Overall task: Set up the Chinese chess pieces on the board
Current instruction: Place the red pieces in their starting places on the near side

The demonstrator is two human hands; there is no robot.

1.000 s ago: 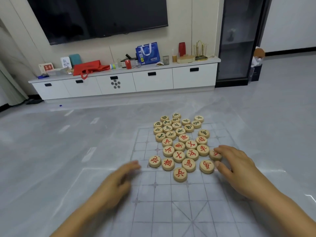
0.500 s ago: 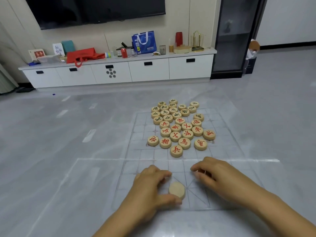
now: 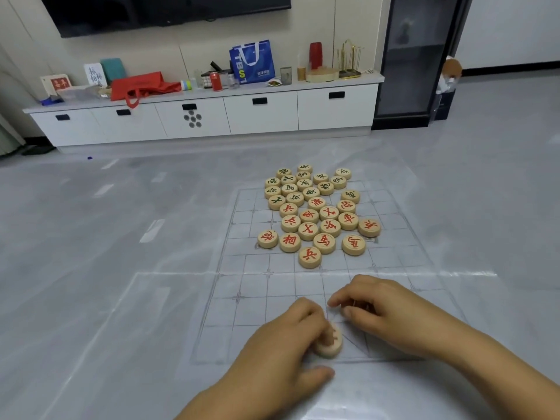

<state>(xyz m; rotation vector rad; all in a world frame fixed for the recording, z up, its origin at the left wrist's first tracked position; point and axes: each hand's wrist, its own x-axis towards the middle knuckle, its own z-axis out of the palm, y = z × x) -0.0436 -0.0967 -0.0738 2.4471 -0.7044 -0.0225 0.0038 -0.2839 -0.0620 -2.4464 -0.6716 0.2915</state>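
On the board [image 3: 257, 313], left fingers [image 3: 310, 315] grip a piece [image 3: 331, 348]; right fingers [image 3: 341, 299] curled, hold unclear

Grey floor [image 3: 91, 237], white sideboard [image 3: 212, 116]

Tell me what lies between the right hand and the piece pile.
Only bare board separates right hand from pile, per the head view.

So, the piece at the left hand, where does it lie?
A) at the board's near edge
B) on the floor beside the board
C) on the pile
A: the left hand holds the piece on the board by its near edge, among the diagonal lines, apart from the pile.
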